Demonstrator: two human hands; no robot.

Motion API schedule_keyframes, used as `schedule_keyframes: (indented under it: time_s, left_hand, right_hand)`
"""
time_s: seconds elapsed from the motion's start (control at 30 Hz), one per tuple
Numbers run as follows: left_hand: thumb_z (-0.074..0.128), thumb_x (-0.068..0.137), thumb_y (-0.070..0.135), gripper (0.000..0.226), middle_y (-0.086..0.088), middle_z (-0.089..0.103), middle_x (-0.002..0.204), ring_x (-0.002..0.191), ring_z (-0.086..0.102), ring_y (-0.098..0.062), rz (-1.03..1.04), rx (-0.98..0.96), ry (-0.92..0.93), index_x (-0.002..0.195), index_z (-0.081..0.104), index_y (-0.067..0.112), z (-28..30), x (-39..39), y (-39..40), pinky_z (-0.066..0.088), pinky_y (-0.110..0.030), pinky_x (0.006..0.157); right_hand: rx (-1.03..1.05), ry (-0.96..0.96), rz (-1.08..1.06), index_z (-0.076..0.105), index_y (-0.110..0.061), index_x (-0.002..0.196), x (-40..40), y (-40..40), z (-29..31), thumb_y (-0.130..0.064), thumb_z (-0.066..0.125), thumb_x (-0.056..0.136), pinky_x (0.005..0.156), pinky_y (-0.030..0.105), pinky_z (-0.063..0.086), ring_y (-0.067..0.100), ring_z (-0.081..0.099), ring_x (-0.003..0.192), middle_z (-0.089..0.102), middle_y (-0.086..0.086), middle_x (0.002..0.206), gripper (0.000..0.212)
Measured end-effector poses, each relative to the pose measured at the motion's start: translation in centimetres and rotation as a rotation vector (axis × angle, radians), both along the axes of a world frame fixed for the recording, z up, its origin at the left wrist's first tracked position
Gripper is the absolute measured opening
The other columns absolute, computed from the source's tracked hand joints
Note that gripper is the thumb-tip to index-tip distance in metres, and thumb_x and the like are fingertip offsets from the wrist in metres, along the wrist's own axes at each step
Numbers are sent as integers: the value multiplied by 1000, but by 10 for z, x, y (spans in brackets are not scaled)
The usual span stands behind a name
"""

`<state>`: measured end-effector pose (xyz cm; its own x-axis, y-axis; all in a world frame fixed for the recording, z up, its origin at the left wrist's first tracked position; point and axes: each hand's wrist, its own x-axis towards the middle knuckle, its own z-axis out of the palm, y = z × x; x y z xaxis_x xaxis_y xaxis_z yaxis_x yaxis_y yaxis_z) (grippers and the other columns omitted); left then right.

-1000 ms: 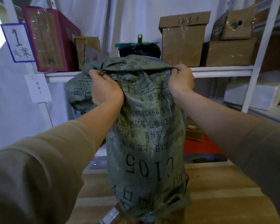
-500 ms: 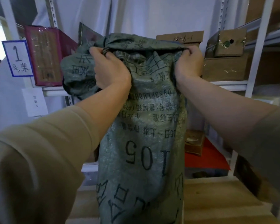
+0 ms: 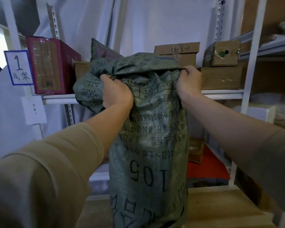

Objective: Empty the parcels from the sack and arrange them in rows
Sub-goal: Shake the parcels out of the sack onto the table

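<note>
The person is holding the green woven sack (image 3: pixel 148 137) upside down at the centre of the frame, printing inverted. The left hand (image 3: pixel 116 92) and right hand (image 3: pixel 188 83) are each gripping bunched fabric at its upper end.

White shelf (image 3: pixel 220 93): red box (image 3: pixel 48 66), brown cardboard boxes (image 3: pixel 220 78).

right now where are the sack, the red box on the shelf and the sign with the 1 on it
sack (image 3: pixel 148 145), head view, on its printed front panel
red box (image 3: pixel 47 66), head view, on its front face
sign (image 3: pixel 19 67), head view, on the white sheet by the digit 1
</note>
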<state>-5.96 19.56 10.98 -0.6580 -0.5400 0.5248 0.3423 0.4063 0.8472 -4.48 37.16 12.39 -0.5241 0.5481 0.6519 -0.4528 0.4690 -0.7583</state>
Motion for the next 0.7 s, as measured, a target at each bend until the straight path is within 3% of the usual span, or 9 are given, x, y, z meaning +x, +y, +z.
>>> schedule_keyframes:
  time_s: [0.23, 0.4, 0.5, 0.57, 0.63, 0.7]
  left_hand:
    - [29, 106, 21, 28, 2, 42, 74, 62, 40, -17, -30, 27, 4, 128, 42, 10, 6, 5, -9, 33, -39, 66]
    - [30, 104, 21, 26, 4, 46, 78, 80, 49, -26, 1, -28, 84, 123, 45, 12, 14, 3, -21, 37, -36, 71]
    - [36, 101, 16, 31, -13, 59, 113, 103, 55, -33, -81, -229, -136, 129, 45, 5, -2, -10, -36, 46, -43, 90]
    - [39, 101, 11, 33, -20, 56, 127, 113, 54, -37, -86, -223, -260, 131, 47, 0, -13, -16, -45, 46, -44, 98]
    - [37, 102, 14, 33, -18, 57, 123, 108, 55, -37, -34, -187, -189, 132, 46, 3, -11, -15, -48, 47, -46, 94]
    - [33, 103, 19, 30, -13, 57, 106, 93, 53, -33, 4, -145, -68, 127, 46, 7, -1, -8, -48, 43, -42, 79]
  right_hand:
    - [-38, -70, 46, 61, -17, 95, 6, -8, 4, -11, 36, 102, 66, 26, 40, 13, 51, 77, 56, -5, 82, 26]
    - [-16, 55, 8, 59, -18, 96, 9, -11, 5, -11, 36, 102, 74, 25, 39, 13, 53, 86, 53, -10, 82, 25]
    - [319, -228, 10, 66, -7, 101, 2, -6, -7, -11, 40, 100, 77, 30, 44, 25, 60, 94, 61, 4, 93, 27]
    - [386, -392, 15, 69, -5, 104, 0, -4, -11, -10, 41, 100, 78, 34, 48, 35, 63, 98, 64, 11, 99, 29]
    - [322, -265, -16, 68, -7, 105, 2, -11, -2, -11, 38, 101, 78, 34, 47, 32, 60, 96, 65, 11, 102, 30]
    - [211, -77, -65, 65, -7, 106, 7, -20, 6, -11, 35, 103, 74, 30, 42, 26, 57, 91, 62, 7, 99, 31]
